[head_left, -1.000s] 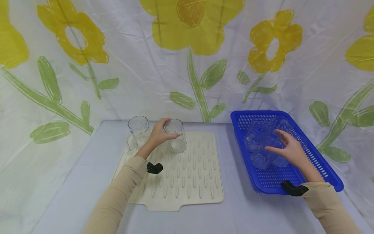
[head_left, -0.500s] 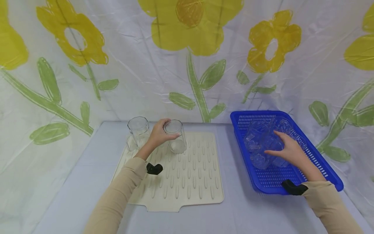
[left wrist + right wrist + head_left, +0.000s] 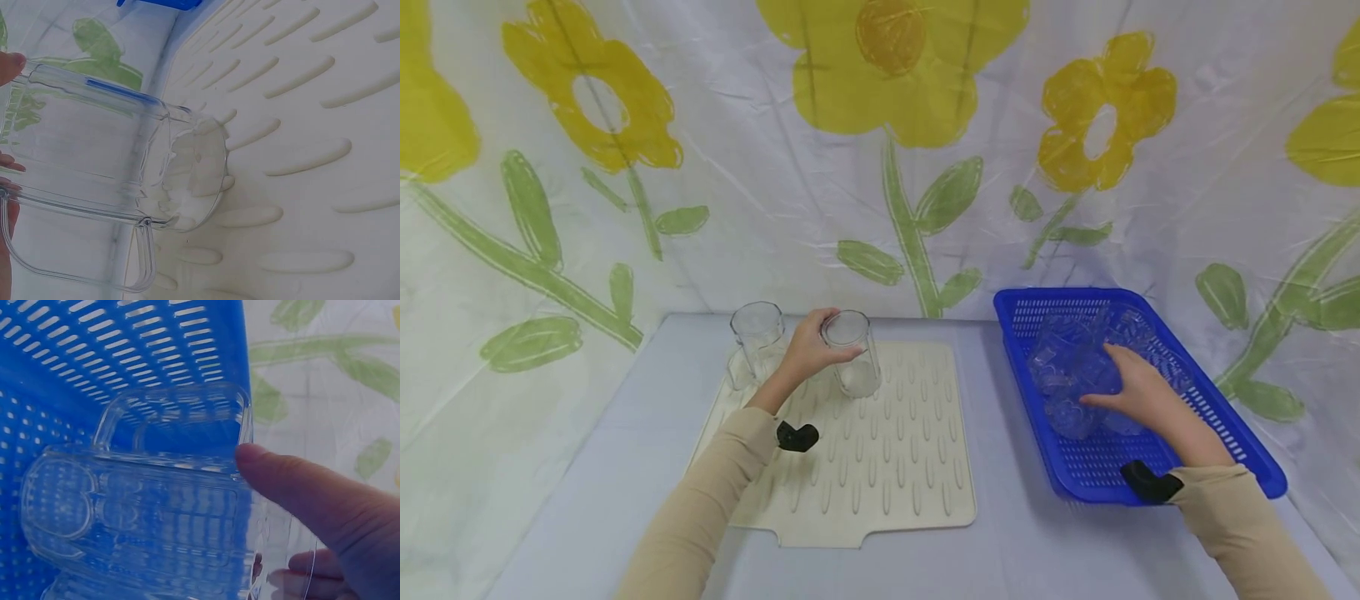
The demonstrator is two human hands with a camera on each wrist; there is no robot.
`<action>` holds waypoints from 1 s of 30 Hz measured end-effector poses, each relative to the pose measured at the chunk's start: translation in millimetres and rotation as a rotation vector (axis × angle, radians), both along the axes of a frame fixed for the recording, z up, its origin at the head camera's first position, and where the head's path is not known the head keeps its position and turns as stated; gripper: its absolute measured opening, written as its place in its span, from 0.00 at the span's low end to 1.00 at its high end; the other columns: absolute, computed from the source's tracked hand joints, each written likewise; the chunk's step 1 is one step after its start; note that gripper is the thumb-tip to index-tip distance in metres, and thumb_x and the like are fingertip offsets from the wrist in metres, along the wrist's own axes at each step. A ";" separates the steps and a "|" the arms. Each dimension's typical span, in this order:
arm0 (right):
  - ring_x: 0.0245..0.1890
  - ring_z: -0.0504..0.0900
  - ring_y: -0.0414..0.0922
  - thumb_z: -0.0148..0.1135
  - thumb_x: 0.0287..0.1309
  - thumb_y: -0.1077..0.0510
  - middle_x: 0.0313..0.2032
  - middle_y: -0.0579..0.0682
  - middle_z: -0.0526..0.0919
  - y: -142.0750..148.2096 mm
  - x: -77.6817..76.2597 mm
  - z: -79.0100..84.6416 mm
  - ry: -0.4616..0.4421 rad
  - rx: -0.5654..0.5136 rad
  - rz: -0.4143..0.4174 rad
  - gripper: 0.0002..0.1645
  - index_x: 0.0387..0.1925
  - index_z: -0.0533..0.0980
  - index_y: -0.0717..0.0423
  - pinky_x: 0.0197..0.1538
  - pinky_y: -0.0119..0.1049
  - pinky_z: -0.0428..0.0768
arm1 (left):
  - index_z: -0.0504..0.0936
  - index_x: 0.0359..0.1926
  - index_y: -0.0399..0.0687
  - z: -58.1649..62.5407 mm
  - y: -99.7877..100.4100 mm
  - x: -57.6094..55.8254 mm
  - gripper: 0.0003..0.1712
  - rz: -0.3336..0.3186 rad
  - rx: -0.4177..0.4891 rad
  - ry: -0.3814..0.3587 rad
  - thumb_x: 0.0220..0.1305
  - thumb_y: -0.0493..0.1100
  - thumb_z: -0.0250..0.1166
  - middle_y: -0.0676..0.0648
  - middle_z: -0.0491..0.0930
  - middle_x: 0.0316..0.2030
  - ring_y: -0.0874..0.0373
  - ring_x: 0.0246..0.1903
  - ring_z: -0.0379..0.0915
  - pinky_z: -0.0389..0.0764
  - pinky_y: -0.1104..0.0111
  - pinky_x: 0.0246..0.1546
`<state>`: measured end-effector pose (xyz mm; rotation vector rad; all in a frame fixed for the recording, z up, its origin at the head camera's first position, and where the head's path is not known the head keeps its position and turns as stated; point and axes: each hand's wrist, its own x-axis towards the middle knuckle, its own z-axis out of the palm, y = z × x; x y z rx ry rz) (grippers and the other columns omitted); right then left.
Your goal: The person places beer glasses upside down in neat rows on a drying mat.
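Observation:
My left hand [image 3: 812, 346] grips a clear glass mug [image 3: 859, 375] near its top end, thumb and fingers around it. The mug's lower end is at the cream ridged mat [image 3: 895, 492]; its handle [image 3: 144, 262] shows in the left wrist view. Left of that hand, another glass mug [image 3: 758, 329] stands at the mat's back corner. Over in the blue basket [image 3: 1063, 483], my right hand [image 3: 1142, 396] holds a glass mug [image 3: 156, 512] near one end. Its thumb [image 3: 275, 472] lies by the handle, with other fingers seen through the glass.
Several more clear glass mugs [image 3: 1067, 417] lie together in the basket, overlapping one another. Basket and mat both lie on a white-covered table [image 3: 992, 533]. Behind them hangs a white curtain [image 3: 730, 233] with yellow flowers.
My right hand has dropped slightly into the basket, its thumb and fingers drawing closer around a mug. The left hand and its mug have stayed in place.

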<state>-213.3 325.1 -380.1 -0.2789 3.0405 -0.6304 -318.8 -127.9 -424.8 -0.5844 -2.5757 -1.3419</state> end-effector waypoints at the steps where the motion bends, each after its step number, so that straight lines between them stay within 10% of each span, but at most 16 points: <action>1: 0.55 0.51 0.73 0.70 0.41 0.48 0.56 0.80 0.52 -0.1 0.1 0.3 0.002 0.000 -0.002 0.58 0.59 0.49 0.81 0.52 0.64 0.55 | 0.68 0.55 0.33 0.3 0.3 0.3 0.41 0.002 0.000 -0.001 0.40 0.45 0.74 0.37 0.69 0.52 0.46 0.51 0.64 0.67 0.58 0.50; 30: 0.53 0.56 0.71 0.72 0.35 0.45 0.54 0.77 0.59 -2.2 0.6 1.0 0.069 -0.024 -0.086 0.57 0.57 0.56 0.78 0.49 0.65 0.58 | 0.67 0.55 0.33 1.4 2.6 0.8 0.42 0.012 -0.016 -0.005 0.40 0.46 0.74 0.37 0.69 0.52 0.46 0.51 0.64 0.67 0.57 0.49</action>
